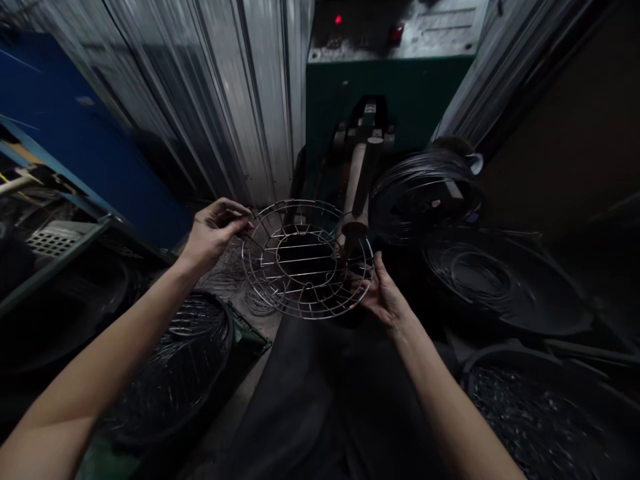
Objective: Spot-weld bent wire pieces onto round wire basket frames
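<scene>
A round wire basket point(300, 259), with several rings, short spokes and straight bars across its middle, is held in front of me below a machine's thick metal arm point(356, 180). At its left edge, my left hand point(217, 230) is closed in a pinch at the rim wire; whether a small separate piece is also between the fingertips is hard to tell. My right hand point(384, 293) grips the right side of the rim, thumb on the outside and fingers underneath. The arm's blunt end overlaps the basket's right part in view; contact cannot be made out.
Behind stands a green machine point(390, 87) with a lit red lamp point(338, 19). A wire coil point(425, 180) and a dark basin with wire rings point(470, 273) are on the right. Tubs of wire pieces point(530, 413) and bent wires point(195, 333) flank my legs. Loose wire lies on the floor.
</scene>
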`<act>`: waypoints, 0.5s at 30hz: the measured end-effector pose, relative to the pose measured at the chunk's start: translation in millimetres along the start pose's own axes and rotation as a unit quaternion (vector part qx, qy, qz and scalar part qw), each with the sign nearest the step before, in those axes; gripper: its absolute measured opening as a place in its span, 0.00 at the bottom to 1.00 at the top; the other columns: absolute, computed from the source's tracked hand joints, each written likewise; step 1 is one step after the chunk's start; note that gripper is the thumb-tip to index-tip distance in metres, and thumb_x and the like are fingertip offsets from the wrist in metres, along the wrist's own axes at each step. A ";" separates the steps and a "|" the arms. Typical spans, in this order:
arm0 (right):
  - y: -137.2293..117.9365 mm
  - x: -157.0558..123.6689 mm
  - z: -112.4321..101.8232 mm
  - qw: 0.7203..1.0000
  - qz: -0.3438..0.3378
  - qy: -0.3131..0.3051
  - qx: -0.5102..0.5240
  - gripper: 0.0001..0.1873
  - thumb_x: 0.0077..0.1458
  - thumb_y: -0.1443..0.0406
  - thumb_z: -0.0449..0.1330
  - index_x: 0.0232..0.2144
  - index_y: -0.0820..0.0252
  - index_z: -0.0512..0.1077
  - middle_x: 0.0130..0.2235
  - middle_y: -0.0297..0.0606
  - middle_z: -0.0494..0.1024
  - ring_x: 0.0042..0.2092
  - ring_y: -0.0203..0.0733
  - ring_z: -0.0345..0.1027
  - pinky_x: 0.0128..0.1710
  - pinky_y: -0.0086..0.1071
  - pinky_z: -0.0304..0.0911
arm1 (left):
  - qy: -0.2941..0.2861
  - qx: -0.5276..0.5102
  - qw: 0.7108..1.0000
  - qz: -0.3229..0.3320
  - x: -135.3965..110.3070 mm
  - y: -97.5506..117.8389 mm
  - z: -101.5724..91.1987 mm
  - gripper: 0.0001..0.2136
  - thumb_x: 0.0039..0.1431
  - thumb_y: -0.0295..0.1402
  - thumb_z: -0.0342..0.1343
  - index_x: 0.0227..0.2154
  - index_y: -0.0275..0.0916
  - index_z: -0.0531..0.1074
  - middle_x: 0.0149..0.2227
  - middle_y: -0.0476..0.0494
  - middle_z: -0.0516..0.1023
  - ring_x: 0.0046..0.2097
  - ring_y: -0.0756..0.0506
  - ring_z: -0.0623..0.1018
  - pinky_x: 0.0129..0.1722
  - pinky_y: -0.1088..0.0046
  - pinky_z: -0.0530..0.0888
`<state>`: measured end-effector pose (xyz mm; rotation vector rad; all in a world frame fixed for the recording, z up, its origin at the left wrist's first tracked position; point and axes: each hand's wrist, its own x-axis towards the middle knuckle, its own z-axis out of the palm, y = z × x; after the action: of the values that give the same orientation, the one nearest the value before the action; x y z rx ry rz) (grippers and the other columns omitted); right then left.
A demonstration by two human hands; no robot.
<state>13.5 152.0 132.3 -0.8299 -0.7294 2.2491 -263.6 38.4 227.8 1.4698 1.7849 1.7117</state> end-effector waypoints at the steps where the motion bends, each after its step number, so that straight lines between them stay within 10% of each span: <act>1: -0.5 -0.1 0.0 1.000 -0.001 0.007 -0.002 0.22 0.47 0.46 0.62 0.31 0.58 0.68 0.21 0.31 0.72 0.19 0.31 0.62 0.18 0.25 0.62 | -0.003 0.000 1.000 0.001 -0.8 -1.1 -0.3 0.07 0.47 0.31 0.62 0.29 0.38 0.71 0.25 0.48 0.75 0.28 0.51 0.75 0.28 0.78 0.73; 15: -11.3 -6.5 -0.4 0.999 0.025 0.021 -0.006 0.20 0.50 0.48 0.60 0.31 0.59 0.67 0.23 0.33 0.73 0.19 0.33 0.64 0.20 0.27 0.63 | 0.013 -0.008 1.000 0.012 -23.7 8.5 1.9 0.05 0.50 0.31 0.61 0.29 0.41 0.71 0.26 0.50 0.75 0.27 0.52 0.74 0.28 0.79 0.73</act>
<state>21.8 154.9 142.0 -0.9087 -0.7099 2.2665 -247.5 19.3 224.3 1.4752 1.7701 1.7601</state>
